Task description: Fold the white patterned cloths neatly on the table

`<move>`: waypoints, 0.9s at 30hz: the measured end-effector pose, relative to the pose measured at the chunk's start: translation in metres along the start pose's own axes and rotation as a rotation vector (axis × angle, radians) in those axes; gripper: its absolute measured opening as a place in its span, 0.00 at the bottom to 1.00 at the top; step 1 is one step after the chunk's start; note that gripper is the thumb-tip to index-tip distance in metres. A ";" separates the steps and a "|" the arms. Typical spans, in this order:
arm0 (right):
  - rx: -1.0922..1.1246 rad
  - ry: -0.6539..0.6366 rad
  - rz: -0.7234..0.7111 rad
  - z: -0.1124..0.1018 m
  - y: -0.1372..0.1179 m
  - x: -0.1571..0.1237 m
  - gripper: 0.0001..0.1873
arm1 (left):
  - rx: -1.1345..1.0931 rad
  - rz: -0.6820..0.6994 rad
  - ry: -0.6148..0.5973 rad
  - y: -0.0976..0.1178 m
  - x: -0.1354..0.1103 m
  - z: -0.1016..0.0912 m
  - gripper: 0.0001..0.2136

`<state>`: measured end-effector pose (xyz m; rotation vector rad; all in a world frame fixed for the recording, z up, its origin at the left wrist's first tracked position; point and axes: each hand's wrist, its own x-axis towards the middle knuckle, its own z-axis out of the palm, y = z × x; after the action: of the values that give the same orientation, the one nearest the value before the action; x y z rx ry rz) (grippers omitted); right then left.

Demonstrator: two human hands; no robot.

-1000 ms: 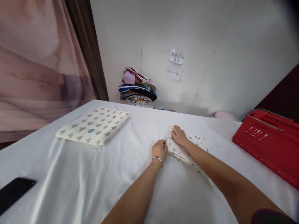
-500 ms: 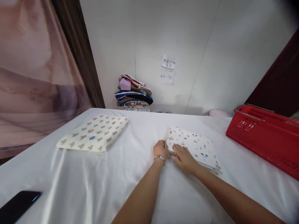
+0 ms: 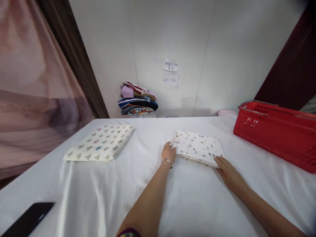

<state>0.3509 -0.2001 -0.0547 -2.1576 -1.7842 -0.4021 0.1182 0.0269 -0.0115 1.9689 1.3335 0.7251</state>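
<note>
A folded white cloth (image 3: 198, 146) with small grey and coloured prints lies flat on the white-covered table (image 3: 192, 200), its layers showing along the near edge. My left hand (image 3: 169, 154), with a bracelet at the wrist, rests against the cloth's left edge, fingers apart. At the near right corner, my right hand (image 3: 228, 171) touches the cloth with its fingers stretched out. Neither hand grips it. Farther left lies a second folded cloth (image 3: 101, 143), cream with grey mushroom-like shapes and a few coloured ones.
A red plastic basket (image 3: 274, 131) with metal handles stands at the right. A black phone (image 3: 32, 217) lies at the front left. Behind the table's far edge is a stack of folded fabrics (image 3: 138, 100) by the wall. A pink curtain (image 3: 37, 98) hangs at the left.
My right hand has slid from the cloth's near left part to its near right corner. The cloth now lies neater and squarer. My left hand stays at the left edge. The view has shifted slightly.
</note>
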 end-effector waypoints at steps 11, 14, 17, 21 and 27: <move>0.191 -0.094 -0.107 -0.012 0.002 0.022 0.22 | 0.088 -0.075 0.012 -0.006 -0.051 -0.027 0.23; 0.237 -0.140 -0.156 -0.014 -0.017 0.026 0.22 | 0.112 -0.058 0.082 -0.020 -0.076 -0.045 0.20; 0.274 -0.204 -0.205 -0.015 -0.038 0.031 0.23 | 0.136 -0.063 0.161 -0.034 -0.097 -0.063 0.19; 0.289 -0.226 -0.237 -0.018 -0.048 0.035 0.23 | 0.143 -0.126 0.191 -0.042 -0.109 -0.071 0.18; 0.203 -0.200 -0.243 -0.037 -0.054 0.030 0.24 | 0.287 0.051 0.283 -0.033 -0.117 -0.068 0.15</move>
<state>0.3023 -0.1791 -0.0059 -1.9053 -2.1047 -0.0549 0.0097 -0.0606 -0.0032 2.1914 1.6359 0.9058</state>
